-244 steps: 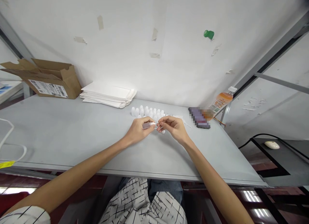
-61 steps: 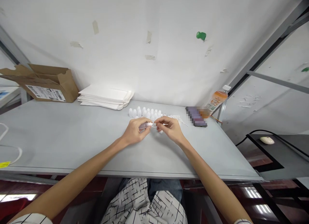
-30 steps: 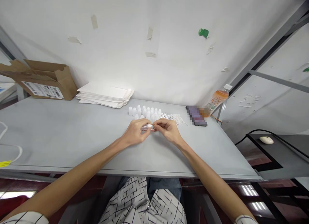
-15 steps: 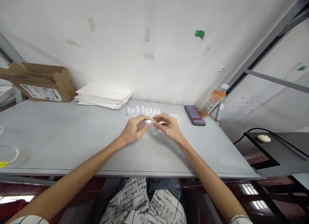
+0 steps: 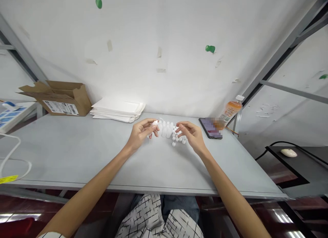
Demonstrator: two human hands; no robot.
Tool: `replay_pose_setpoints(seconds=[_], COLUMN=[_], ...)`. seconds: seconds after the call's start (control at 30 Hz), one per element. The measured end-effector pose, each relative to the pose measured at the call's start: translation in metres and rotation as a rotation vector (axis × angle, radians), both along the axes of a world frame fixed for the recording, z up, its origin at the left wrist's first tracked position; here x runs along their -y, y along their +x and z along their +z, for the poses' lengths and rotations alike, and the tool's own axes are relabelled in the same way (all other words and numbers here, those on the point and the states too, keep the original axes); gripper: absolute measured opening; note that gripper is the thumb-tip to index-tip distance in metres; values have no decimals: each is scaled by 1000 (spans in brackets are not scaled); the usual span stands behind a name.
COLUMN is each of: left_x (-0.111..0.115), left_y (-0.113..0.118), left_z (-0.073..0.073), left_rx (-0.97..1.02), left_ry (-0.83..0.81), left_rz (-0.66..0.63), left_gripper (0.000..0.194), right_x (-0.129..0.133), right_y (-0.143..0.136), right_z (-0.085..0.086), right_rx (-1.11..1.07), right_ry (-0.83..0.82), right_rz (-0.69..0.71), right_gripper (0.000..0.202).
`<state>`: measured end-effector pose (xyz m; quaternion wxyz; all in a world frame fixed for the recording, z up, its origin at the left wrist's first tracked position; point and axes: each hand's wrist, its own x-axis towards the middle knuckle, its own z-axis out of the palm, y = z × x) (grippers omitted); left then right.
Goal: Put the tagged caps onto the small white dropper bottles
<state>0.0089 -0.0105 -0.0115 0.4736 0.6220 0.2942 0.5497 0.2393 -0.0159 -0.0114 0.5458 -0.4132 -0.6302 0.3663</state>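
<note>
A grey table (image 5: 64, 152) stands against a white wall (image 5: 159, 32) dotted with tape scraps and green marks. At its far left corner sits an open cardboard box (image 5: 61, 97) — a stack of white paper (image 5: 118, 109) beside it. A grey metal frame (image 5: 276, 65) rises at the right edge; a darker desk (image 5: 299, 169) stands beyond.

Small white bottles (image 5: 167, 129) cluster upright between hands.

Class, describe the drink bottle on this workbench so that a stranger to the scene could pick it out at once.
Start at the grey table and follow its back edge to the far right corner, where a slanted metal frame post rises. The drink bottle stands there beside a dark phone. Unlike the cluster of tiny white bottles near the hands, it holds orange liquid and has a white cap.
</note>
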Motion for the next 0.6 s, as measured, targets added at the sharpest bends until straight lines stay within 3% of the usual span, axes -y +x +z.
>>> replay_pose_setpoints(seconds=[0.13, 0.3, 0.4, 0.6], left_x=[0, -15, -31, -59], left_y=[-6, -37, -65, -111], left_z=[10, 19, 11, -21], left_rx=[10, 3, -45, -199], left_ry=[19, 143, 153, -4], left_rz=[51, 323, 481, 649], left_gripper=[27, 30, 38, 43], right_x=[-2, -5, -7, -7], right_y=[1, 3, 5, 6], right_z=[-1, -5, -8, -10], right_rx=[23, 84, 204, 492], right_ry=[-3, 16, 110, 330], right_rz=[-35, -66, -109, -199], right_gripper=[35, 39, 36, 28])
